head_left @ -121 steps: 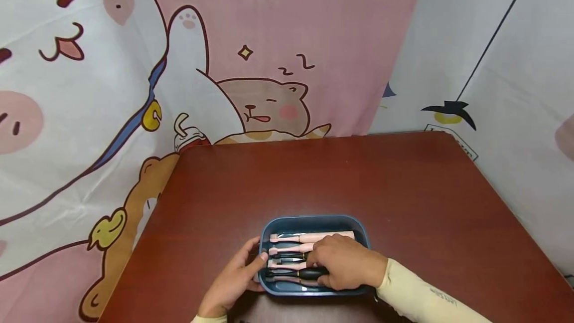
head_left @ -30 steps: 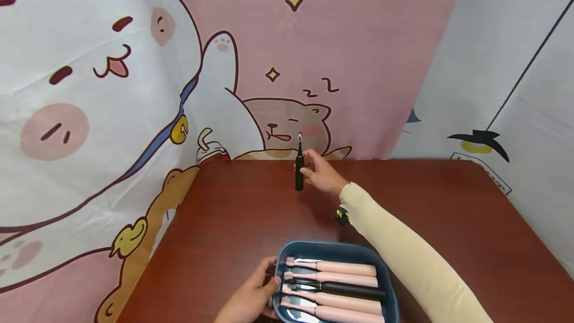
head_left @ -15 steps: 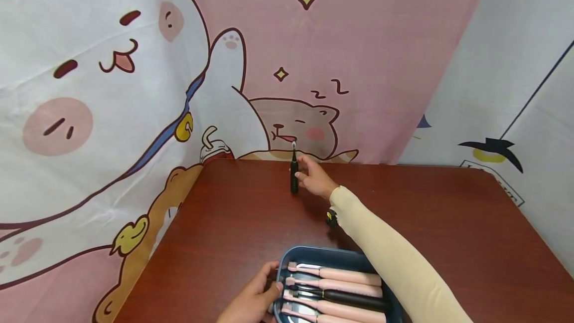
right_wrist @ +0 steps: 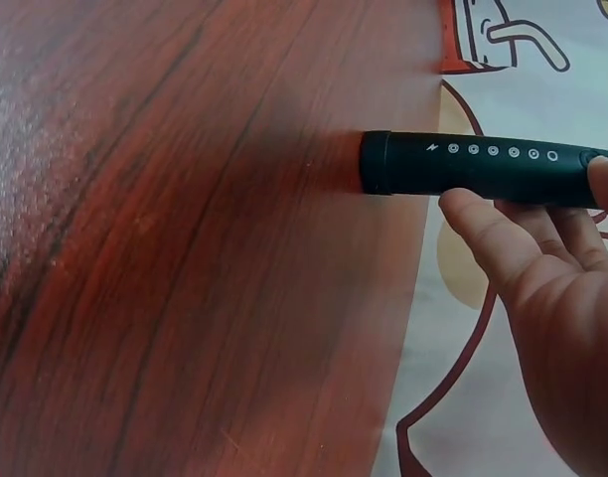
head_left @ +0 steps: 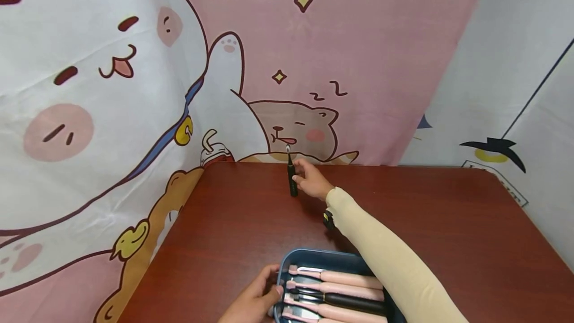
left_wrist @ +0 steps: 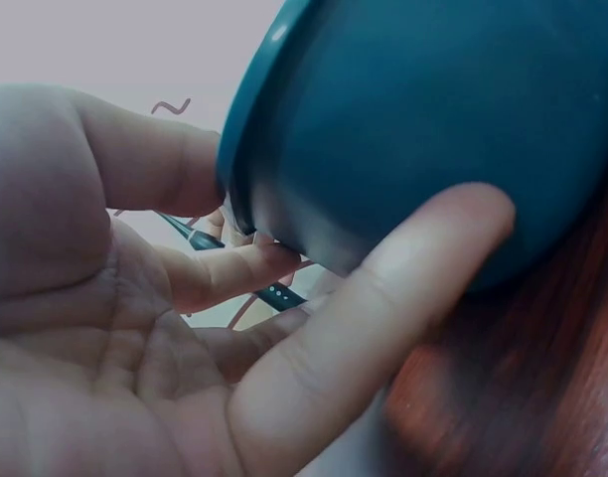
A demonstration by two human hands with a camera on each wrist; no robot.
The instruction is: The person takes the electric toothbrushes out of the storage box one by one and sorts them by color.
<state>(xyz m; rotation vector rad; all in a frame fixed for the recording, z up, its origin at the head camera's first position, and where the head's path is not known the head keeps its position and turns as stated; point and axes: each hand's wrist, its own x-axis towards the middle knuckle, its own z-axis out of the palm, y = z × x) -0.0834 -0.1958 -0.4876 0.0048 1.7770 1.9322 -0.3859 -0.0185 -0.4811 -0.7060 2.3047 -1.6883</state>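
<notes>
Far out near the table's back edge, my right hand [head_left: 312, 178] pinches a black electric toothbrush [head_left: 292, 178] between thumb and fingers. Its white bristle head points up and it leans slightly left. In the right wrist view the handle [right_wrist: 423, 164] shows a row of small round marks, its bottom end close over the wood; I cannot tell if it touches. My left hand [head_left: 253, 297] grips the left end of a dark blue tray [head_left: 323, 254], thumb at the rim. Inside lie several pink toothbrushes [head_left: 352, 290] and a black one [head_left: 354, 303], side by side.
A reddish-brown wooden table [head_left: 233, 223] carries the tray at its near side. Behind it and at both sides hangs cloth [head_left: 372, 64] printed with cartoon animals. My right forearm's cream sleeve [head_left: 390, 258] passes over the tray's right end and hides part of it.
Four seconds ago my right hand was inside the tray; now it holds the black toothbrush far back. Over the last second the toothbrush shifted slightly left and began to lean. The left hand stays at the tray.
</notes>
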